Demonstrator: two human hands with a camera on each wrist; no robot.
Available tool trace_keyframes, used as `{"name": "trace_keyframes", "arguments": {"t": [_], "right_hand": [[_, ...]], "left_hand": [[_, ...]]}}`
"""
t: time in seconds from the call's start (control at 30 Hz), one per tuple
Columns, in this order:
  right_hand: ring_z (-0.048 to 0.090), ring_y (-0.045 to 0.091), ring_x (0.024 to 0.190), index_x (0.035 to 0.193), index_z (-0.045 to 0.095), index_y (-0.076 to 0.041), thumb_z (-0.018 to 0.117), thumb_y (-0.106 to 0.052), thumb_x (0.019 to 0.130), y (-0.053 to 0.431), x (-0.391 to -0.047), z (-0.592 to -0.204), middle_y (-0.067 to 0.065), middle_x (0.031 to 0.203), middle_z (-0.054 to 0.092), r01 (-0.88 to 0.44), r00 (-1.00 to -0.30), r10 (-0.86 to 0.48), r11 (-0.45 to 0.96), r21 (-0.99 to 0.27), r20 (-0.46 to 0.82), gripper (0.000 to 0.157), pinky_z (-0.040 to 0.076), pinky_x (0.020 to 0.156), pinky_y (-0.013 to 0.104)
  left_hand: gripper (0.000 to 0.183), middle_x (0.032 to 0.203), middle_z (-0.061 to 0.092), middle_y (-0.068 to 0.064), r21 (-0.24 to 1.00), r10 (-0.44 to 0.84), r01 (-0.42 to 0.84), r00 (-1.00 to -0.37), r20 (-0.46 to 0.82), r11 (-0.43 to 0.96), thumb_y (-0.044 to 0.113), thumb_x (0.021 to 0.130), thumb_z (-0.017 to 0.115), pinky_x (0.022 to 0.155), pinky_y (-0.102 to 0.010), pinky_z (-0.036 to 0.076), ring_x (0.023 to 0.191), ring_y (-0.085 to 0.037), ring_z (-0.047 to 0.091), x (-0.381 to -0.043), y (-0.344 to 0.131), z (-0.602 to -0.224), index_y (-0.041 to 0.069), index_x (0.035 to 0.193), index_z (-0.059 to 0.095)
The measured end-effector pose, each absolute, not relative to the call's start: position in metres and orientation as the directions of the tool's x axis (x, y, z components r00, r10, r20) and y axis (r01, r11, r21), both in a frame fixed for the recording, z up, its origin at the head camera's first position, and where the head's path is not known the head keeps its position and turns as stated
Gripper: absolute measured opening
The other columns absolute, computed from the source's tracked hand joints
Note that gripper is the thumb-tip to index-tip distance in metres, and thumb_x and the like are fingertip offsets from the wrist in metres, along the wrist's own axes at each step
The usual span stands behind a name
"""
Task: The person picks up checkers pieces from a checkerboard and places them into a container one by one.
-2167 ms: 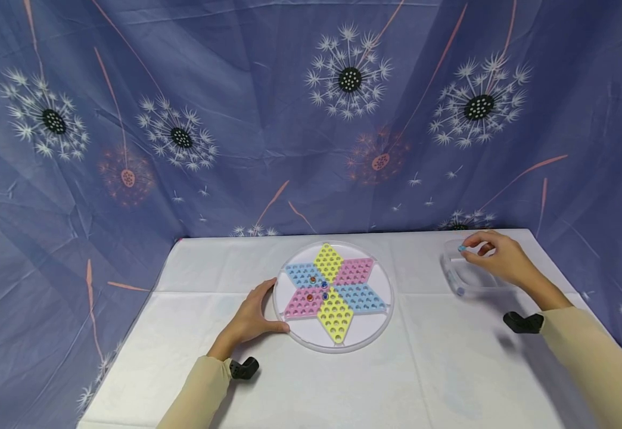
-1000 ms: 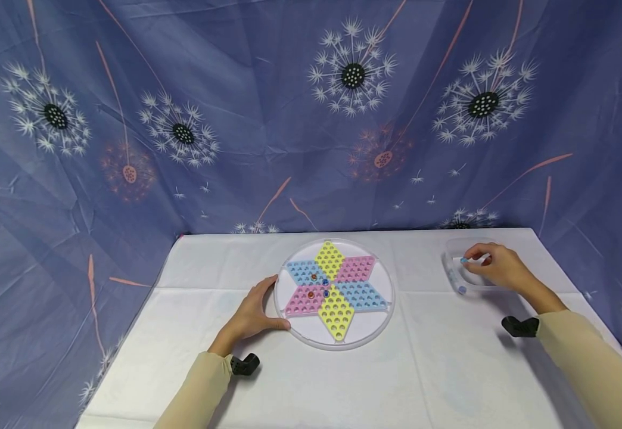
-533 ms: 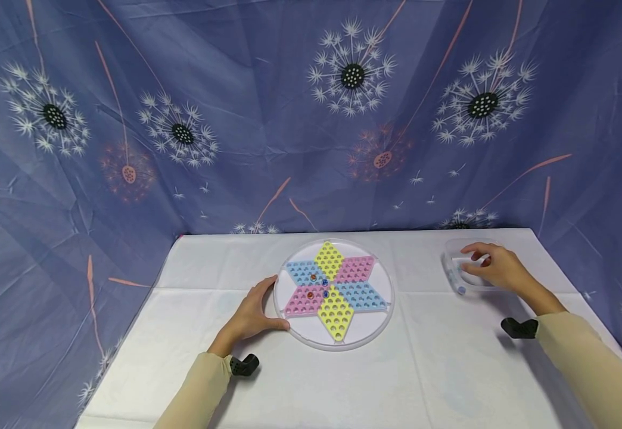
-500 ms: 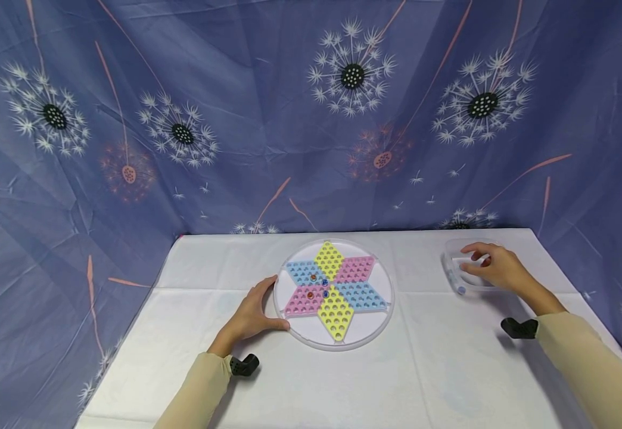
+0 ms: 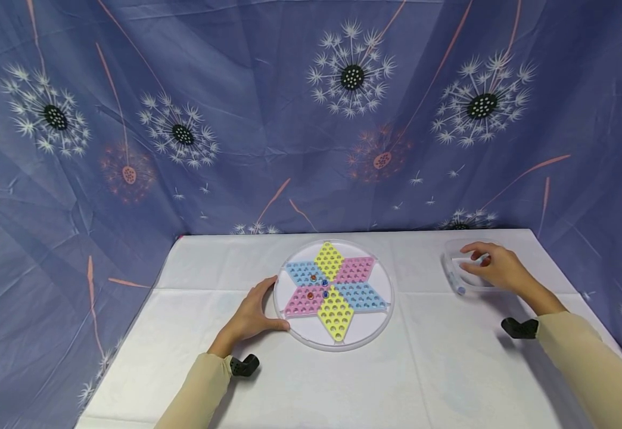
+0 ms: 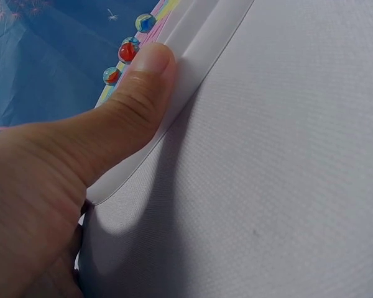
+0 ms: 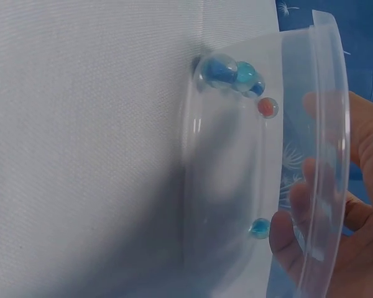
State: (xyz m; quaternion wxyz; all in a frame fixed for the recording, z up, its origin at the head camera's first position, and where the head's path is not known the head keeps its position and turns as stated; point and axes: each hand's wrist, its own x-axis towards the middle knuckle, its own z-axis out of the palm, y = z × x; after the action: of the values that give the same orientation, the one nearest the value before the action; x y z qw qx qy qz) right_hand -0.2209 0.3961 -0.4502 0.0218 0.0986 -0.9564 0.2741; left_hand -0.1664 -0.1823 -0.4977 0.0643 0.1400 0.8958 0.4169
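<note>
My left hand (image 5: 252, 313) rests against the left edge of a round Chinese checkers board (image 5: 372, 330), its thumb and fingers spread along the rim. Seen from the left wrist, the thumb (image 6: 133, 102) lies on the white rim while the other fingers are mostly hidden. Two blue marbles (image 5: 325, 294) and two red-orange marbles (image 5: 310, 295) sit in holes near the star's centre. My right hand (image 5: 495, 267) is over a clear plastic box (image 5: 453, 286), fingers apart and nothing pinched. Through the box wall in the right wrist view, a teal marble (image 7: 260, 228) lies close by a fingertip.
Several blue and teal marbles (image 7: 222, 69) are bunched in one corner of the box, with an orange marble (image 7: 268, 108) beside them. A white cloth (image 5: 343, 387) covers the table. Behind it hangs a blue dandelion-print curtain (image 5: 268, 119).
My right hand has lowered to the box and let go of the teal marble that it pinched earlier; its fingers have parted. My left hand and the board have stayed in place.
</note>
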Motion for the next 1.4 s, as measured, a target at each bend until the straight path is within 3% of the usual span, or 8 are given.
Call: {"name": "trace_keyframes", "arguments": {"t": [0.6,1.4], "right_hand": [[0.066,0.027,0.084,0.131,0.067,-0.005,0.079,-0.025,0.092,0.39,-0.225,-0.427,0.02,0.108,0.07,-0.282,-0.959,-0.237,0.825,-0.49,0.153,0.045,0.051,0.063,0.033],[0.066,0.03,0.094,0.134,0.065,-0.011,0.075,-0.032,0.096,0.354,-0.243,-0.402,0.016,0.115,0.069,-0.327,-0.945,-0.287,0.799,-0.505,0.157,0.045,0.053,0.067,0.037]], "left_hand": [[0.123,0.162,0.038,-0.012,0.771,0.3,0.194,-0.954,0.005,0.606,0.036,0.061,0.101,0.121,-0.056,0.026,0.149,-0.038,0.032,-0.166,-0.182,-0.498,0.007,0.16,0.034],[0.122,0.162,0.038,-0.011,0.773,0.298,0.186,-0.955,-0.004,0.606,0.036,0.062,0.101,0.121,-0.057,0.026,0.15,-0.037,0.03,-0.166,-0.183,-0.499,0.01,0.161,0.033]]}}
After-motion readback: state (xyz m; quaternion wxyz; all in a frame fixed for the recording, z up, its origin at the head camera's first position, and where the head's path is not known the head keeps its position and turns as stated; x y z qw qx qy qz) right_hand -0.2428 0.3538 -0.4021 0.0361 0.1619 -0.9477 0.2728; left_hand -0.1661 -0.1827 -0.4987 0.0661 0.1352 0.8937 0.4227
